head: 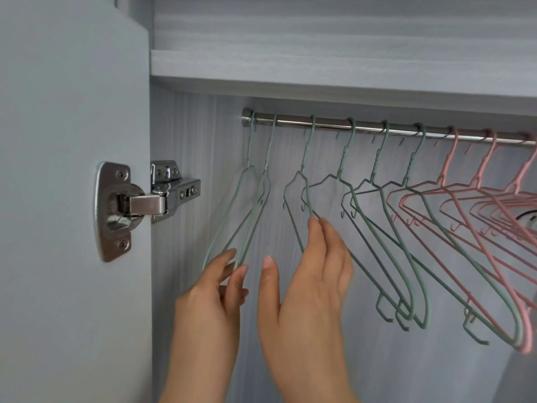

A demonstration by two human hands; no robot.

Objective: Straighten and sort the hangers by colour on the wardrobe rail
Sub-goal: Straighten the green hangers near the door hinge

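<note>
Right hand: fingers straight, touching third green hanger | left hand: fingers pinching leftmost green hangers | rail: greens left, pink hangers right; sorting seemingly done, straightening remains.

The light is bright, soft, cool and even, coming from the near side. The rail carries a thin white glare along its length, and the hinge shines in small spots. The green hangers throw only faint, thin shadows on the back wall. Under the shelf lies a narrow darker band. The left hand and right hand are blurred toward the wrists. The pink hangers at the far right look soft, and straight lines bend at the edges.
</note>
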